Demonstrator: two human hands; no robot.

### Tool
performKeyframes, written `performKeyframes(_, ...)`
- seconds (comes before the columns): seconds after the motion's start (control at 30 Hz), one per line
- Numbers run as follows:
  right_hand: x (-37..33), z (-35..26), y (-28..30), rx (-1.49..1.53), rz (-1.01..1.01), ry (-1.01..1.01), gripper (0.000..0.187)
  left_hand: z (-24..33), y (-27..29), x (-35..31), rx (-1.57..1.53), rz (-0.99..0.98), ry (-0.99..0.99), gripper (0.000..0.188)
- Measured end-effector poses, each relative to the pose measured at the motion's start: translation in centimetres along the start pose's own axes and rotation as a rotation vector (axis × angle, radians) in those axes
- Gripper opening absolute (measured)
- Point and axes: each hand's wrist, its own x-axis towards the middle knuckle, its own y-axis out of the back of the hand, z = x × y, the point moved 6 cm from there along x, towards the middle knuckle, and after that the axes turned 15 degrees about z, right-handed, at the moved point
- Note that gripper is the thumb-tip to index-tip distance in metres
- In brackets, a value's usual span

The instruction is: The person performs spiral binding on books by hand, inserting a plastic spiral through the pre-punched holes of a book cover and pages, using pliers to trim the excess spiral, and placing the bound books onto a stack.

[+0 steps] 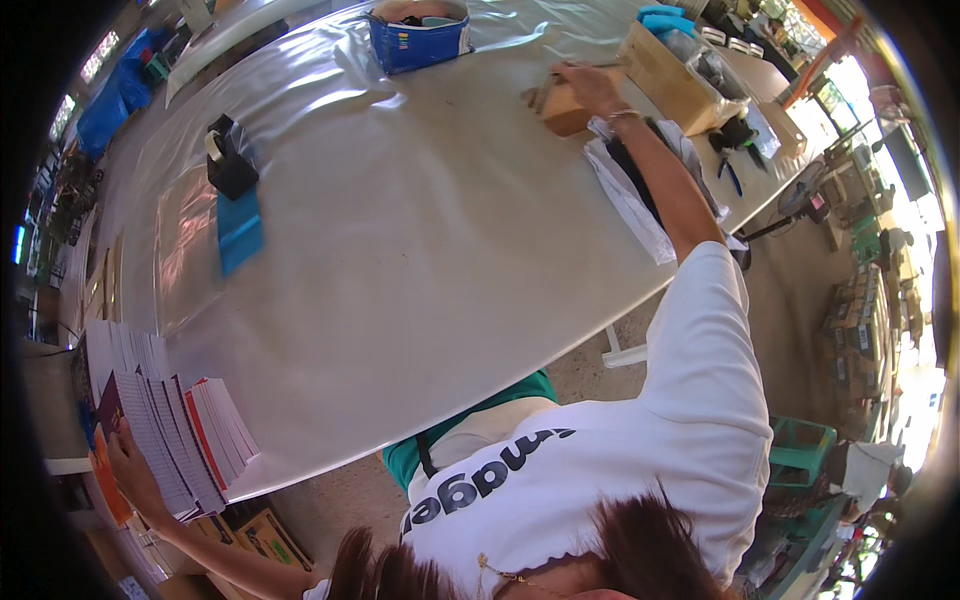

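Note:
My left hand (135,470) lies against the purple cover of a book (108,402) at the left end of a stack, its fingers stretched along the cover. Beside it, the other books (220,425) in the stack show white page edges and a red cover. Far out at the upper right, my right hand (592,88) is closed on a brown, block-like thing (566,108), slightly blurred; its exact kind is unclear. Under my right forearm lies a bundle of white and black cloth or plastic (632,190).
A wide table (380,260) has a shiny clear sheet over it. A black tape dispenser (232,168) stands on a blue strip (240,228) at the left. At the far side sits a blue box (418,42). A cardboard box (670,85) and blue-handled pliers (733,178) are at the right.

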Motion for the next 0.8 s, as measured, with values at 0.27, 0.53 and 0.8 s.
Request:
performKeyframes(0.27,2.2,-25.3,1.7,0.289,0.129,0.314,0.049,-2.9,0.9,-1.2,-0.185,-0.012,-0.125,0.041)
performKeyframes(0.53,-0.6,-45.3,6.6,0.424,-0.043,0.491,0.052,-2.3,2.5,-2.3,-0.452,0.053,-0.134,0.038)
performKeyframes(0.8,-1.9,-40.5,9.9,0.606,0.362,0.182,0.038,-3.3,1.0,-3.9,-0.561,0.046,-0.066,0.038)
